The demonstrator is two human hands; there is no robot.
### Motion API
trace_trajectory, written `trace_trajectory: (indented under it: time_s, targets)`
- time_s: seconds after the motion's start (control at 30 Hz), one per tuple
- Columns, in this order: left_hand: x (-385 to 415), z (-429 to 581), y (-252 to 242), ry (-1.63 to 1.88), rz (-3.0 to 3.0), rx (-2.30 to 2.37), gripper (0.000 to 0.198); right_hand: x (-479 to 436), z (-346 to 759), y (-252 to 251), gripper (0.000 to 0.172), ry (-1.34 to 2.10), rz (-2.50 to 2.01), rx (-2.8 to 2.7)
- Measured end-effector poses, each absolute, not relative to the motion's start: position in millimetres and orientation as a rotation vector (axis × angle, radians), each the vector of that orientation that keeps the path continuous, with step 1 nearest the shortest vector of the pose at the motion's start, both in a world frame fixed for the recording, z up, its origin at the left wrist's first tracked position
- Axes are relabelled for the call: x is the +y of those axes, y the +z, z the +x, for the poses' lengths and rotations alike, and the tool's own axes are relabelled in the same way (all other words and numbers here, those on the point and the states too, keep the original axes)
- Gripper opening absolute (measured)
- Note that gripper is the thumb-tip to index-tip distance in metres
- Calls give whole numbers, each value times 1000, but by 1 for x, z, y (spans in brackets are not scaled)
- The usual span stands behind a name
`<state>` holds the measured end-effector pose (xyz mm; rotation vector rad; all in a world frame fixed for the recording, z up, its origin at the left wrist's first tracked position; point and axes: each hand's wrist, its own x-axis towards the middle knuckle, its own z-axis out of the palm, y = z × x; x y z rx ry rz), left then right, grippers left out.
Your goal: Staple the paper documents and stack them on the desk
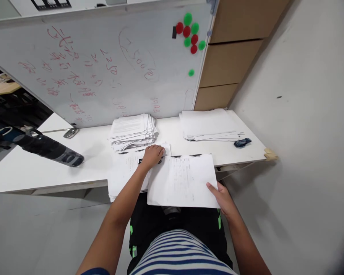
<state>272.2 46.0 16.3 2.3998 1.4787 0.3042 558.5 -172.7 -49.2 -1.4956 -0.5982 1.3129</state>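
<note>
My right hand (224, 198) grips the lower right edge of some white printed sheets (186, 181), thumb on top and fingers beneath. They reach past the desk's front edge, over my lap. My left hand (153, 156) is at the upper left corner of these sheets, its fingers bent and pressed together. Small dark parts of an object (140, 161) show on either side of that hand; its kind is hidden. Under my left forearm lie more printed papers (123, 172), partly hanging over the edge. Just behind stands a thick, uneven stack of papers (133, 130).
A wider paper stack (208, 124) lies at the back right, with a dark blue crumpled item (242, 143) beside it. On the left is a dark bottle (57, 151). A whiteboard (103, 88) with magnets rises behind the desk (94, 168); cardboard boxes (229, 63) and a wall flank the right.
</note>
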Motion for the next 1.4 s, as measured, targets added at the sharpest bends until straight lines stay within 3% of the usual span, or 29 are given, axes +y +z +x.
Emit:
trace_trajectory:
  time_s: [0.2, 0.77, 1.1, 1.4]
  targets:
    - [45, 275, 11, 337, 2463, 1416, 37, -173, 559, -49, 60, 1290, -1554, -572]
    - [48, 274, 8, 386, 2398, 1499, 31, -179, 549, -50, 55, 1230, -1567, -628]
    - [21, 252, 29, 951, 2168, 1478, 43, -176, 537, -38, 51, 1059, -1603, -782]
    - [0, 217, 5, 519, 2396, 1582, 45, -172, 561, -11, 52, 1269, -1470, -740]
